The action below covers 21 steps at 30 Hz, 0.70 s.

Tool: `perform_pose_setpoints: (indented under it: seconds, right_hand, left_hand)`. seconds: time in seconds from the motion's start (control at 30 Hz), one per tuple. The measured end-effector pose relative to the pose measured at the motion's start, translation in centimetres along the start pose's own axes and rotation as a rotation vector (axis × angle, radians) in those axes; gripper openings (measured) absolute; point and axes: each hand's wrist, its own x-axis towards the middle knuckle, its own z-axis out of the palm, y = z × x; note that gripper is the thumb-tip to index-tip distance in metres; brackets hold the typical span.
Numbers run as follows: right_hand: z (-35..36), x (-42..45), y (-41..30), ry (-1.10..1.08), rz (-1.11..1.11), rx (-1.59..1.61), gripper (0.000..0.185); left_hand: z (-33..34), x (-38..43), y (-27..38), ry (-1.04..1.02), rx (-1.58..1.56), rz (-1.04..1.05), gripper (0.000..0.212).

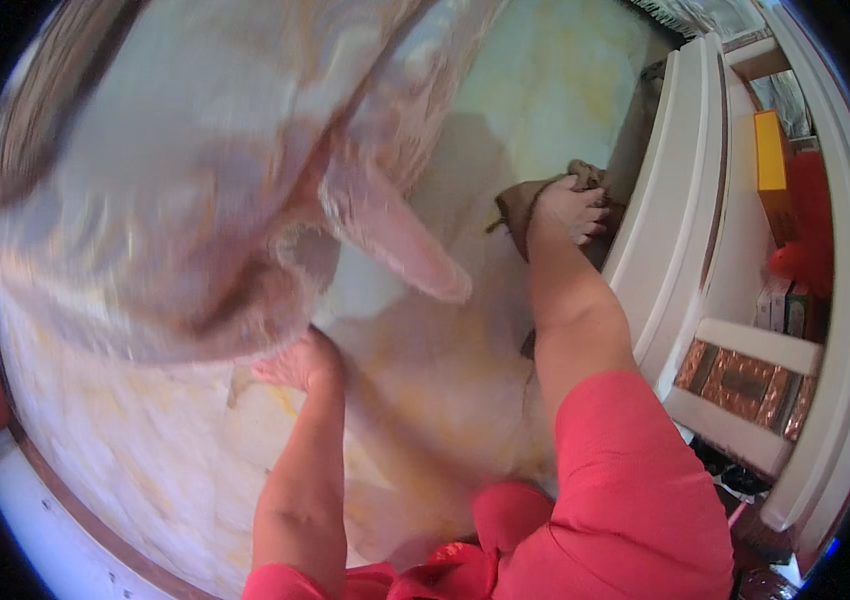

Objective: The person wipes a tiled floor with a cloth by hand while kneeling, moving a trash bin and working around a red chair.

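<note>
My right hand (571, 210) grips a bunched brown cloth (522, 206) on the marble-patterned floor (425, 390), close to the base of a white ridged furniture side. At the lower edge of a large pale, glossy covered object (170, 187), probably upholstered furniture, is my left hand (301, 364). Its upper part meets that edge; whether its fingers grip the edge or rest on the floor cannot be told. A pink tapered part (402, 232) sticks out from the object between my two arms. Motion blurs the object.
The white furniture side (665, 202) runs along my right. Behind it, an open shelf holds a yellow box (771, 150), red items (807, 225) and small cartons (781, 304). A white panel with copper-coloured inlay (744, 386) lies nearer. A brown-edged border (95, 517) bounds the lower left.
</note>
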Motion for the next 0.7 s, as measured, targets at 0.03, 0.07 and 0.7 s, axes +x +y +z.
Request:
perform_pose_setpoints:
  seconds: [0.03,0.07,0.7]
  right_hand:
    - [0.0,1.4,-0.9,-0.068,0.025,0.065,0.063]
    - [-0.1,2.7,-1.6,-0.136,0.048,0.131,0.064]
    - [9.2,18.1,-15.5,-0.41,-0.346,0.036,0.112]
  left_hand:
    - [-0.3,0.0,-0.4,-0.022,-0.026,0.013,0.069]
    - [-0.6,0.2,-0.3,-0.045,-0.052,0.025,0.068]
    - [-9.6,-1.3,4.4,-0.792,0.47,0.053,0.051]
